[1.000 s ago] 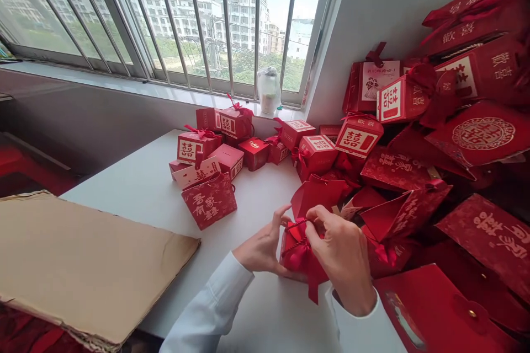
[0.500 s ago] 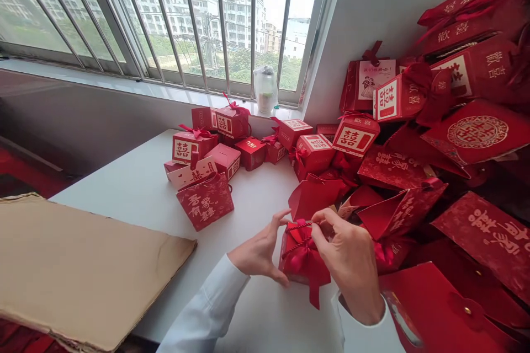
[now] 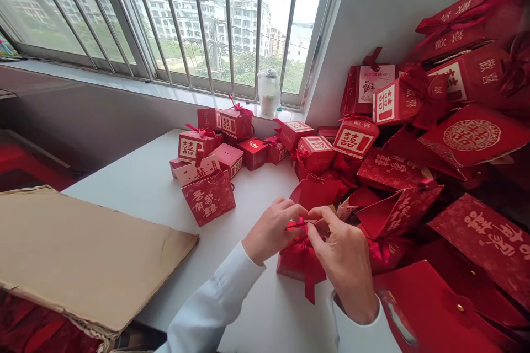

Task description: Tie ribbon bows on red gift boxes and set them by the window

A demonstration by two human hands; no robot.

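Note:
A small red gift box with a red ribbon tied in a bow stands on the white table in front of me. Over its top runs a dark red twisted cord handle. My left hand is closed at the left of the cord, fingers bent over the box top and partly hiding it. From the right, my right hand pinches the cord between thumb and forefinger. The fingertips of both hands nearly meet above the bow.
Red boxes and bags pile up along the right side. Smaller red boxes stand at the back of the white table. An open cardboard carton lies at the left. A wrapped cup is on the sill by the barred window.
My left hand has left the box's left side and moved up to the cord, its fingers closing. My right hand stays at the cord. The view has shifted slightly.

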